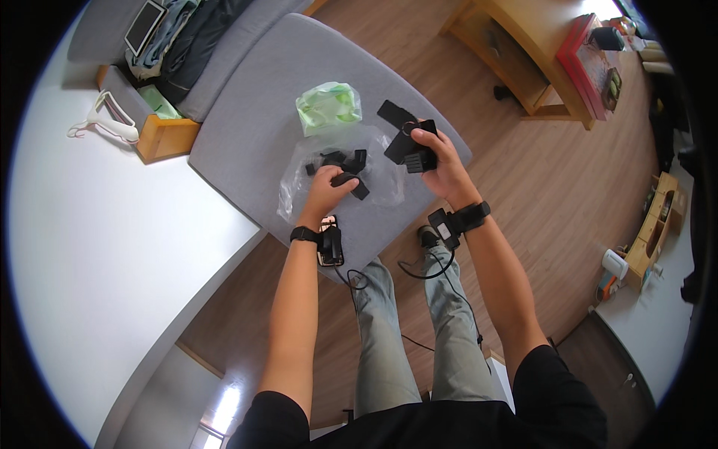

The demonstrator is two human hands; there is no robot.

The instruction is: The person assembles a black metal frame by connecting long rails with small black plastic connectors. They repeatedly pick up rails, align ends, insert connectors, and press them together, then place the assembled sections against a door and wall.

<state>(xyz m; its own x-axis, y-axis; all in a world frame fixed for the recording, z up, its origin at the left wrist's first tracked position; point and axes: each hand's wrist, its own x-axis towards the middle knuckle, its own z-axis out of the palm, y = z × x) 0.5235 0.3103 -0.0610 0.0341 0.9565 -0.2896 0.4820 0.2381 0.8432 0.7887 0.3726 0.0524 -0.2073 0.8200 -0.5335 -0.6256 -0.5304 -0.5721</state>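
My right hand (446,166) is closed around a bundle of flat black strap-like pieces (400,133), held above the right edge of the grey cushioned seat (247,112). Lower and further left, my left hand (323,196) grips a small black piece (348,182) between thumb and fingers. It is over a crumpled clear plastic bag (383,187) spread on the seat. More black pieces (340,159) lie on or in the bag, just beyond my left fingers; their exact kind I cannot make out. A green and white plastic-wrapped pack (329,108) sits behind the bag.
Black devices with cables are strapped to both wrists. Folded clothes (198,49) and a tablet-like screen (145,27) lie on the sofa at far left. A white hanger (112,123) rests near the wooden armrest (168,140). A wooden desk (516,37) stands at far right.
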